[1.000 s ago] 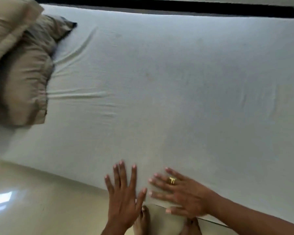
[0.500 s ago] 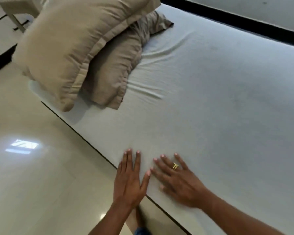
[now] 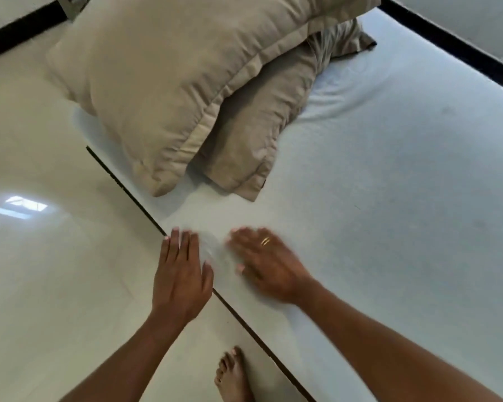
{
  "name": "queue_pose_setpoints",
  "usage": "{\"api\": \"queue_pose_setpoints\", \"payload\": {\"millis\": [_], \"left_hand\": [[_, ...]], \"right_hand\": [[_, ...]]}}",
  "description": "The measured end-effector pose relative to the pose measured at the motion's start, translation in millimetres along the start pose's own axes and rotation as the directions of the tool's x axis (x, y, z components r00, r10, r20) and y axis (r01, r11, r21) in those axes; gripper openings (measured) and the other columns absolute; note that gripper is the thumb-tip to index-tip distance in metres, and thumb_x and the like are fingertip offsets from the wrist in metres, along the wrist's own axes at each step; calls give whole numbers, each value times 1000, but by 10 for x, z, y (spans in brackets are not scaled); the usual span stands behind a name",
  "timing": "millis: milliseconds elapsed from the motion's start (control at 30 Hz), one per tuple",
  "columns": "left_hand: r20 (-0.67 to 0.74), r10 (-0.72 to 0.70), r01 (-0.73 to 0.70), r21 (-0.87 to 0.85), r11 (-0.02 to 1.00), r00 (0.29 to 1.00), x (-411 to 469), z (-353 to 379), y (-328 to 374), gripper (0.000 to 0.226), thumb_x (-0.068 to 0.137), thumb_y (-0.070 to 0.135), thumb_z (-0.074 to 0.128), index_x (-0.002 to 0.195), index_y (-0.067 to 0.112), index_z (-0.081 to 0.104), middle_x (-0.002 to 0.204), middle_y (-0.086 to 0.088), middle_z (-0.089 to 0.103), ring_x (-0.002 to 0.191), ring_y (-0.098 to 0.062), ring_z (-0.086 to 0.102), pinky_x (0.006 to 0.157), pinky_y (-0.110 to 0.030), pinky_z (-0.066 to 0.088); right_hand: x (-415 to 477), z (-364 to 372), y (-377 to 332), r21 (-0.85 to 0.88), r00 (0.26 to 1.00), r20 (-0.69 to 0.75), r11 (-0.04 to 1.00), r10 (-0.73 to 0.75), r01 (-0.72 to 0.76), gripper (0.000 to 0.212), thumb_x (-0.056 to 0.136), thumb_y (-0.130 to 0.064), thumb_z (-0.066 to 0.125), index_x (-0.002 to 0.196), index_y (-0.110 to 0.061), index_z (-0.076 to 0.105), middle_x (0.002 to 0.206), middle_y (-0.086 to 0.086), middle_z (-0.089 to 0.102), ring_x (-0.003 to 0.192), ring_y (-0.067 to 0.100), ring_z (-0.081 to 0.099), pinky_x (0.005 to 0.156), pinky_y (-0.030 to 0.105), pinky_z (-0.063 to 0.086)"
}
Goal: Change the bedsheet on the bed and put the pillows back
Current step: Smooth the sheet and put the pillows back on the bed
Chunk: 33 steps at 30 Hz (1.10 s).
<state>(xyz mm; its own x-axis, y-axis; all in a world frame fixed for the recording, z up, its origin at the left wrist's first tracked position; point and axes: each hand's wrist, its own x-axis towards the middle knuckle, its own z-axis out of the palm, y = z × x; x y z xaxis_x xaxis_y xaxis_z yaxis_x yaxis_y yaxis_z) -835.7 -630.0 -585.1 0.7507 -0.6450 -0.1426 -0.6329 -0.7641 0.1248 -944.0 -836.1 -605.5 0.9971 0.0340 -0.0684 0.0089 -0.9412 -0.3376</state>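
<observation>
A white bedsheet (image 3: pixel 375 184) covers the bed and lies mostly smooth, with a few creases beside the pillows. Two beige pillows lie stacked at the bed's upper left end: the top pillow (image 3: pixel 186 76) rests slanted over the lower pillow (image 3: pixel 262 132). My left hand (image 3: pixel 180 274) is flat with its fingers together, reaching over the bed's near edge. My right hand (image 3: pixel 267 262), with a gold ring, lies flat on the sheet just to its right and is blurred. Neither hand holds anything.
Glossy cream floor tiles (image 3: pixel 55 256) fill the left side. A dark strip (image 3: pixel 244 317) runs along the bed's near edge. My bare foot (image 3: pixel 233 375) stands on the floor beside the bed. A black skirting line (image 3: pixel 453 44) runs behind the bed.
The view has swung left toward the pillows, which now look much closer. Both hands have slid along the sheet's near edge toward the pillows, still flat.
</observation>
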Motion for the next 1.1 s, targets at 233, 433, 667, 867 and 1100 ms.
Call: {"api": "queue_pose_setpoints", "payload": {"millis": [233,433,667,867,1100], "left_hand": [[-22,-103,102,-69,992,994,800,118,-552,76,103,57,29,161,11,14,163,-18,26,151,-38,22,123,-52,21],[-28,-273,271,-73,960,961,493,-6,-748,79,102,58,16,159,3,15,164,-28,13,154,-41,9,125,-55,13],[8,-57,58,-100,993,998,765,81,-747,61,108,41,23,163,19,7,168,-13,13,155,-36,9,123,-57,19],[-81,-312,280,-273,921,947,862,-520,-938,53,100,10,53,151,3,40,153,-31,38,140,-47,41,111,-62,37],[-479,-462,230,-465,855,747,2430,-1839,-850,43,88,15,43,126,-4,50,115,-28,59,108,-46,53,94,-52,41]], "right_hand": [[489,131,-14,-90,826,-129,823,548,-560,67,105,-50,27,164,-24,9,172,7,-2,158,35,-5,122,64,6],[419,11,-495,17,995,32,996,92,-92,61,109,-46,28,164,-25,12,172,2,1,158,22,-9,126,55,7],[603,289,-1104,26,998,49,999,32,-33,49,106,-45,37,152,-30,45,171,7,11,158,35,-2,120,70,1],[574,-324,-680,569,919,-87,776,385,-271,49,105,-44,48,64,-19,54,59,-2,55,56,18,56,62,26,43],[1580,-1649,559,721,427,-329,516,843,-463,35,100,-48,56,103,-19,76,98,2,77,90,22,73,72,23,43]]}}
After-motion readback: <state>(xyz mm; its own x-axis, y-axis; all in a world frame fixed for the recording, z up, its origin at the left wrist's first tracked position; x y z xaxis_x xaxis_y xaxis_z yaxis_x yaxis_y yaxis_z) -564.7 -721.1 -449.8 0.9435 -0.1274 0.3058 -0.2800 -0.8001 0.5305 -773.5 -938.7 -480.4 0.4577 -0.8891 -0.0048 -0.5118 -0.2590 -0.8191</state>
